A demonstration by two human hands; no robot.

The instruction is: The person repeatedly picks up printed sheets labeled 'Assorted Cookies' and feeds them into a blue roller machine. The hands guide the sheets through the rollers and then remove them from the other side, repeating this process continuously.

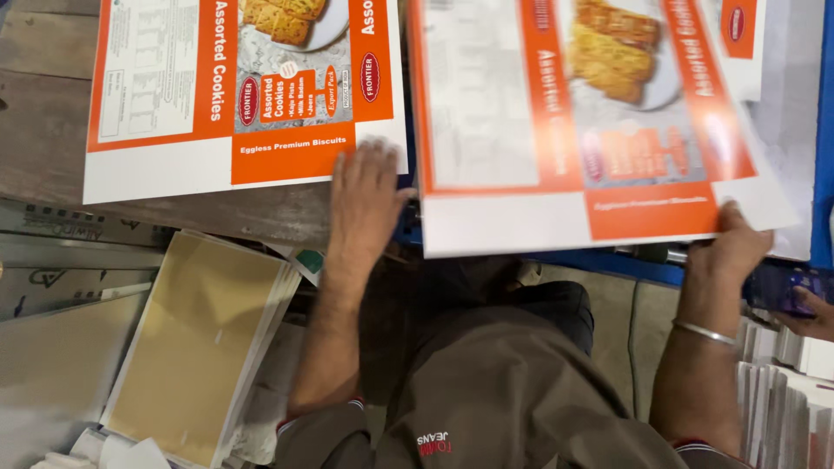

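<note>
The left hand [365,204] lies flat, fingers spread and open, with its fingertips on the lower right corner of a printed orange-and-white carton sheet [234,82] that rests on a worn wooden worktop [43,113]; the sheet's top edge is cut off by the frame, so its full shape cannot be seen. The right hand [734,247] is closed on the lower right edge of a second carton sheet [573,122] of the same print, thumb on top and the other fingers hidden beneath, so the grip underneath is not visible. This second sheet is blurred, its print hard to read, and its top runs out of view; it lies just beside the first sheet, over a blue surface [608,260] of which only a strip shows below and at the far right. A thin metal bangle [705,333] circles the right wrist. At the right edge another person's hand [812,313] holds a dark object [777,291], partly cut off and too unclear to name. Below it stands a stack of white folded cartons [786,399], seen edge-on. On the lower left a pile of plain brown-faced sheets [195,339] lies tilted, with grey board [61,260] beside it; what sits under them is hidden. The person's brown trousers [504,391] fill the bottom centre.
</note>
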